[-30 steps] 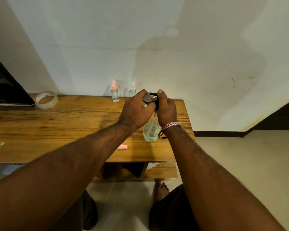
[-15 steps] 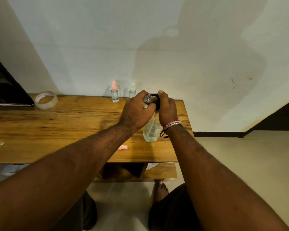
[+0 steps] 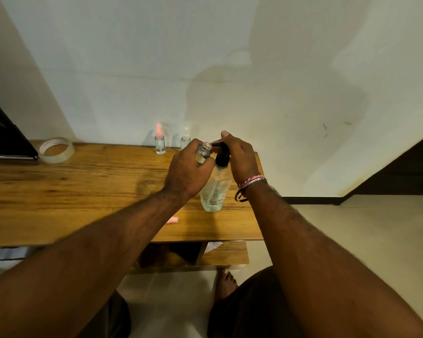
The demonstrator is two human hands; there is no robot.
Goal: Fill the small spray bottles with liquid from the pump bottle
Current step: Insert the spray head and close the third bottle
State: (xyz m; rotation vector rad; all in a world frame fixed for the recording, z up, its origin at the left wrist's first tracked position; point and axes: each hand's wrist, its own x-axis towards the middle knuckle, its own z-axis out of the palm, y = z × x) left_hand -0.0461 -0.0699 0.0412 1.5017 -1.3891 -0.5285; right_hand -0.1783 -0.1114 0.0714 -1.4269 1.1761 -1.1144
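Both forearms reach forward over the near edge of the wooden bench (image 3: 59,191) and meet near its right end. The left hand (image 3: 188,172) curls its fingers (image 3: 206,164) around a small open-necked spray bottle (image 3: 204,150), holding it tilted with its mouth just beside the black pump head (image 3: 222,156). The right hand (image 3: 241,159), with bangles (image 3: 250,184) at the wrist, lies over the pump head, fingers pressed together on its top. The clear pump bottle (image 3: 214,191) stands upright near the right edge of the bench, with liquid low in its base.

Small spray bottles, three in all: one in the left hand, and two upright at the far edge against the wall, one with a pink top (image 3: 159,142) and one with a white top (image 3: 185,140), near each other but apart. One pink cap (image 3: 172,219) lies toward the near edge, partly hidden by the left forearm. One roll of clear tape (image 3: 56,150) sits at the far left.

The middle of the bench between tape and hands is bare wood; to the right of the pump bottle only a narrow margin is left before the edge.
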